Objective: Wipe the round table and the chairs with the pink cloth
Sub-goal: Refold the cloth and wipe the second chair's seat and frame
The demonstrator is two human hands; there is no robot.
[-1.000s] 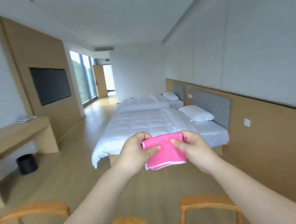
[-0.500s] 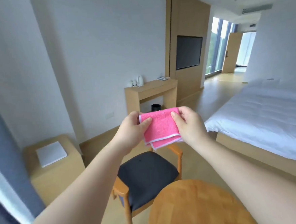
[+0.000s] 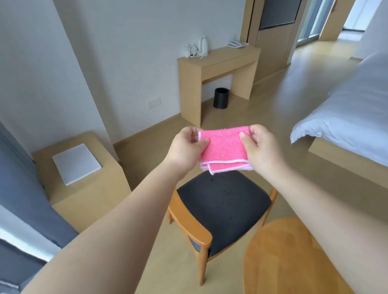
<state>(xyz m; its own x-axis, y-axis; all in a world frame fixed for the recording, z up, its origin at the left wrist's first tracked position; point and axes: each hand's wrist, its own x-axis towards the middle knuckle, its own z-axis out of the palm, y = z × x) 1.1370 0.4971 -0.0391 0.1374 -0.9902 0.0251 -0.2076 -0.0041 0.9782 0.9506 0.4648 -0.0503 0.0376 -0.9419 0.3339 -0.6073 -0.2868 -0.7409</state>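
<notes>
A folded pink cloth (image 3: 223, 149) with white edging hangs in the air between both hands. My left hand (image 3: 185, 151) pinches its left edge and my right hand (image 3: 261, 148) pinches its right edge. Below the cloth stands a wooden chair (image 3: 217, 205) with a black padded seat. The round wooden table (image 3: 286, 264) shows at the lower right, partly hidden by my right forearm.
A low wooden cabinet (image 3: 85, 188) with a white pad on top stands at the left by grey curtains. A desk (image 3: 220, 73) with a kettle and phone stands at the back wall, a black bin (image 3: 221, 98) under it. A white bed (image 3: 352, 122) fills the right.
The view has swung left from the beds to the chair and table, then tilted down. Both hands keep hold of the cloth and have lowered it slightly towards the chair.
</notes>
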